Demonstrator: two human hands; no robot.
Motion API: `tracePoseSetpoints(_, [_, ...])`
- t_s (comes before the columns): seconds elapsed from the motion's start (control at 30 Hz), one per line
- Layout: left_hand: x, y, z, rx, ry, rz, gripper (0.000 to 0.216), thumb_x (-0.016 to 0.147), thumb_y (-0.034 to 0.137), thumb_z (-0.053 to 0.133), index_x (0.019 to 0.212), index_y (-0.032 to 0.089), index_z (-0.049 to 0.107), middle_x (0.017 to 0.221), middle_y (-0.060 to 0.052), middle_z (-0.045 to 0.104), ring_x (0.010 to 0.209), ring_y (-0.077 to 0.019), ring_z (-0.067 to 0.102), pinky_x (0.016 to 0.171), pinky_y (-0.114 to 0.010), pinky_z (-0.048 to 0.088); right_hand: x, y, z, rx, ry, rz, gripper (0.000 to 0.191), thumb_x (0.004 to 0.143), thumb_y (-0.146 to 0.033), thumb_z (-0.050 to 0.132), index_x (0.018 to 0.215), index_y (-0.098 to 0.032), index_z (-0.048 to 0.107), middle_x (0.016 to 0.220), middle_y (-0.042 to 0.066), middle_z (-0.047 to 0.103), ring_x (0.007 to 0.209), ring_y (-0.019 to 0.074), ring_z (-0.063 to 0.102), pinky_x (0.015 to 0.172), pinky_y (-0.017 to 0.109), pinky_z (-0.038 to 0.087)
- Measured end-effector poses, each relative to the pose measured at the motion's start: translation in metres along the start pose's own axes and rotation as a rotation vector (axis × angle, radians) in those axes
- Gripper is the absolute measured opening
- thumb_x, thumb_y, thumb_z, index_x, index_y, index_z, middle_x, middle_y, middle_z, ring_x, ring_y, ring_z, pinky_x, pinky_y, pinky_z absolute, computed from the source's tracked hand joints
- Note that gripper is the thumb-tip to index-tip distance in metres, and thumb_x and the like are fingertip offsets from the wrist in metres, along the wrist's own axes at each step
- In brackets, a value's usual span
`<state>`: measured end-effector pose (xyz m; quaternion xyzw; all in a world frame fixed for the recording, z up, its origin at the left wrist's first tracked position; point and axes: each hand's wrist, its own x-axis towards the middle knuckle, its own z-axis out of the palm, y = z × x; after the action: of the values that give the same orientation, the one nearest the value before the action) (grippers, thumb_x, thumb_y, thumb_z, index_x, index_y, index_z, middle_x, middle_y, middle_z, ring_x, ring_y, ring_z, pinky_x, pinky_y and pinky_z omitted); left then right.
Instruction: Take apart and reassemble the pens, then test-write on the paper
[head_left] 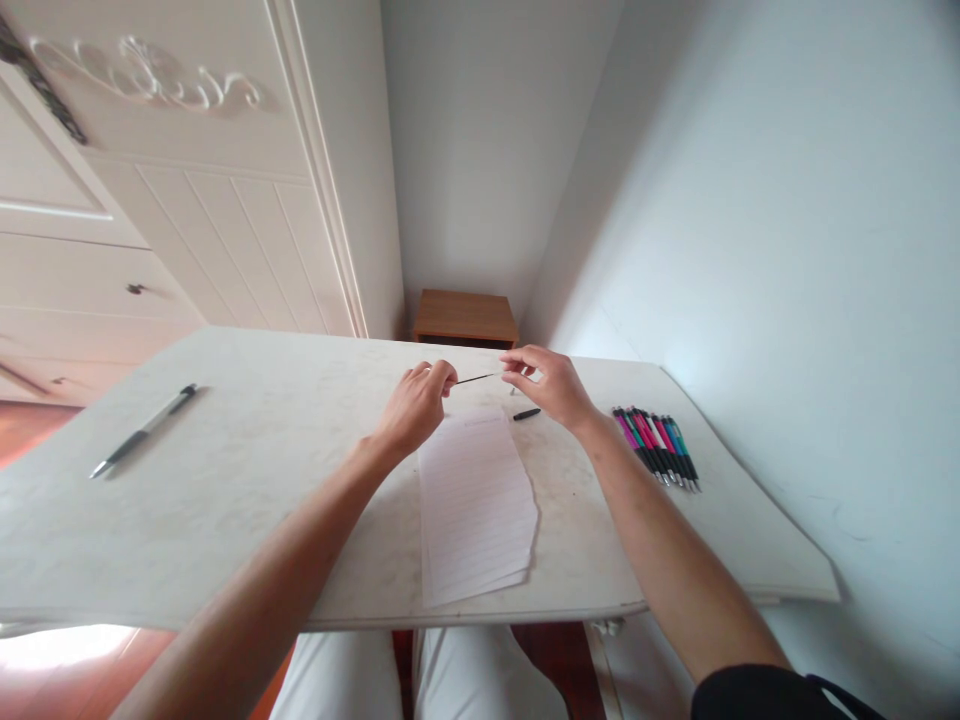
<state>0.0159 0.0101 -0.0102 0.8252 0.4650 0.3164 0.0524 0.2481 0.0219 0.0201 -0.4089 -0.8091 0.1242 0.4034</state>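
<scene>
A thin dark pen refill (472,379) sticks out of my left hand (420,402), which is closed on its end. It points right, its tip close to the fingertips of my right hand (551,382). The thumb and fingers there are curled together in a pinch; whatever is between them is too small to make out. Below the right hand lies a short black pen barrel piece (526,414). A tiny pale pen part (513,391) is just above it. Lined paper sheets (478,510) lie under and between my forearms.
An assembled silver and black pen (146,430) lies at the table's left. Several coloured pens (656,447) form a row at the right. The white table (247,480) borders a wall (810,300) on the right. A white cabinet (247,140) and small wooden stand (465,312) are beyond it.
</scene>
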Motion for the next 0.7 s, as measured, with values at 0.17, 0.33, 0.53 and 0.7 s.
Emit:
tracePoseSetpoints(0.17, [-0.0002,-0.0001,0.0009,0.011,-0.010,0.008,0.025,0.084,0.002,0.037,0.091,0.021,0.051,0.077,-0.003,0.060,0.080,-0.0224,0.053,0.074,-0.034,0.041,-0.0003,0.0004,0.0015,0.003,-0.010,-0.025,0.019,0.085,-0.021,0.063,0.103,-0.021,0.070,0.089,0.004,0.071,0.079,0.0157,0.064,0.072,0.029,0.051])
tracePoseSetpoints(0.33, [-0.0003,-0.0017,0.0028,-0.001,0.008,0.030,0.026,0.082,0.000,0.038,0.090,0.020,0.051,0.077,-0.003,0.060,0.079,-0.0222,0.052,0.075,-0.034,0.041,-0.0005,0.0046,0.0019,-0.009,-0.004,-0.023,0.019,0.085,-0.021,0.064,0.103,-0.021,0.070,0.090,0.004,0.071,0.079,0.0159,0.065,0.072,0.029,0.051])
tracePoseSetpoints(0.53, [-0.0004,-0.0022,0.0034,-0.017,0.032,0.028,0.025,0.081,0.000,0.039,0.088,0.021,0.050,0.075,-0.003,0.059,0.078,-0.0227,0.052,0.074,-0.035,0.041,-0.0004,0.0070,0.0021,-0.001,0.015,-0.048,0.018,0.084,-0.020,0.066,0.101,-0.020,0.070,0.089,0.005,0.071,0.076,0.0159,0.065,0.070,0.029,0.051])
tracePoseSetpoints(0.7, [0.0000,-0.0023,0.0032,-0.019,0.037,0.042,0.025,0.082,-0.001,0.038,0.088,0.021,0.050,0.075,-0.003,0.059,0.078,-0.0227,0.051,0.074,-0.035,0.040,-0.0005,0.0064,0.0023,0.014,0.010,-0.042,0.018,0.083,-0.020,0.067,0.101,-0.021,0.071,0.089,0.004,0.071,0.076,0.0162,0.065,0.070,0.030,0.051])
